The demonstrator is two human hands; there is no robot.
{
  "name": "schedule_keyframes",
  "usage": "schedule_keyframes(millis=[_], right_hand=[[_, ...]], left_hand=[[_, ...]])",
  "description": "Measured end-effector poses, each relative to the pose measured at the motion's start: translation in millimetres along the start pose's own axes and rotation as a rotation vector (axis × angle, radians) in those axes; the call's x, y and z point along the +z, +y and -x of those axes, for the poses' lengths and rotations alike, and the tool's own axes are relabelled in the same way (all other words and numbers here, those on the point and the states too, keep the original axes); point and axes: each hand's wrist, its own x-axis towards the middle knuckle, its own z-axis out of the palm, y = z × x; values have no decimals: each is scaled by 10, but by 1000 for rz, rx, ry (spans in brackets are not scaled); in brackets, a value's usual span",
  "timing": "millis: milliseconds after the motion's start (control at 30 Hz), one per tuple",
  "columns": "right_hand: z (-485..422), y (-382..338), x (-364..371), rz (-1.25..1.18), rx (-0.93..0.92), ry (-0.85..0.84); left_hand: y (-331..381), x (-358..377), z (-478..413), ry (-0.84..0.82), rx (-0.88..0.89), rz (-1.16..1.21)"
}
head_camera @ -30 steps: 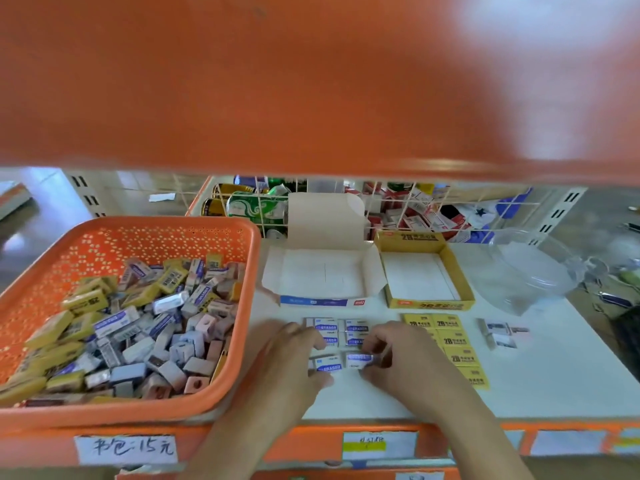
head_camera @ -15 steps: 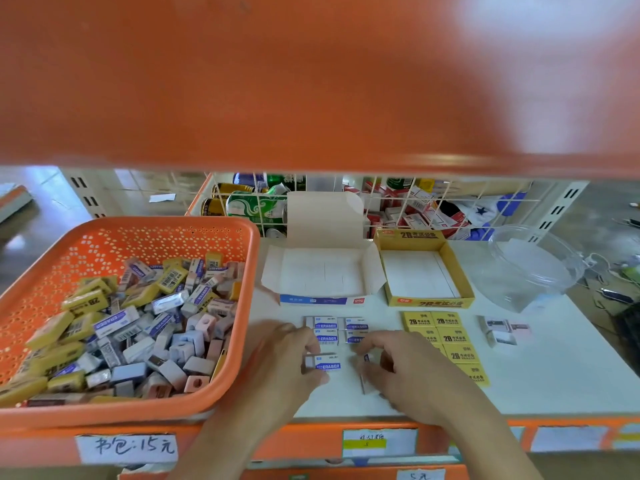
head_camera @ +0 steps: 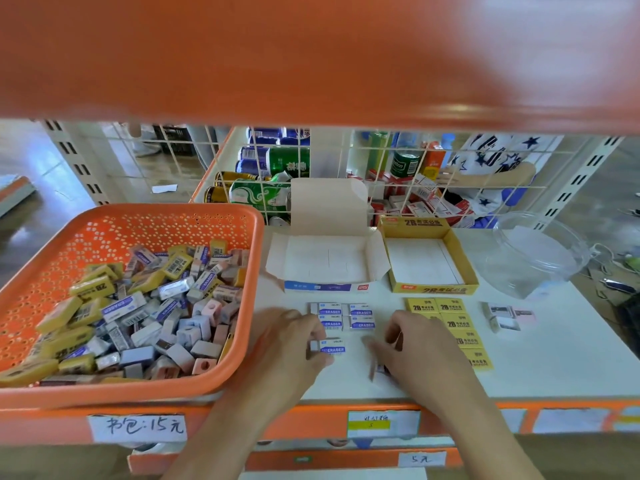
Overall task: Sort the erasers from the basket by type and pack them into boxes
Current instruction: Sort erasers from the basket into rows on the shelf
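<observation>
An orange basket [head_camera: 258, 271] at the left holds a heap of mixed erasers [head_camera: 145, 313]: yellow, blue-and-white and pink. In front of the open white-and-blue box [head_camera: 329, 263] lie several blue-and-white erasers [head_camera: 346, 317] in a neat block. My left hand [head_camera: 294, 344] pinches the left end of one more blue-and-white eraser [head_camera: 331, 348] just below that block. My right hand [head_camera: 426, 355] pinches another eraser [head_camera: 379, 370], tilted on edge near the table's front; it is blurred. Yellow 2B erasers [head_camera: 446, 306] lie in a column in front of the open yellow box [head_camera: 429, 289].
A few small grey-and-pink erasers [head_camera: 504, 317] sit at the right. A clear plastic tub [head_camera: 533, 254] stands at the back right. Behind a white wire grid [head_camera: 346, 168] are cans and red packets. An orange shelf [head_camera: 311, 57] overhangs the table.
My right hand has drawn its eraser away from the block toward the table's front edge and tipped it on edge. My left hand has stayed on its eraser.
</observation>
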Motion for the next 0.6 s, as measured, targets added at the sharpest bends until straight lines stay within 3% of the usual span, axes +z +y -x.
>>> schedule_keyframes(millis=[200,400,600], right_hand=[[63,121,-141,-94,-81,-343],[-13,58,65,-120,-141,-90],[-52,25,140,-145,-152,11]], left_hand=[[-14,27,24,39,-4,19],[-10,31,24,67,-4,8],[9,39,26,89,-12,4]])
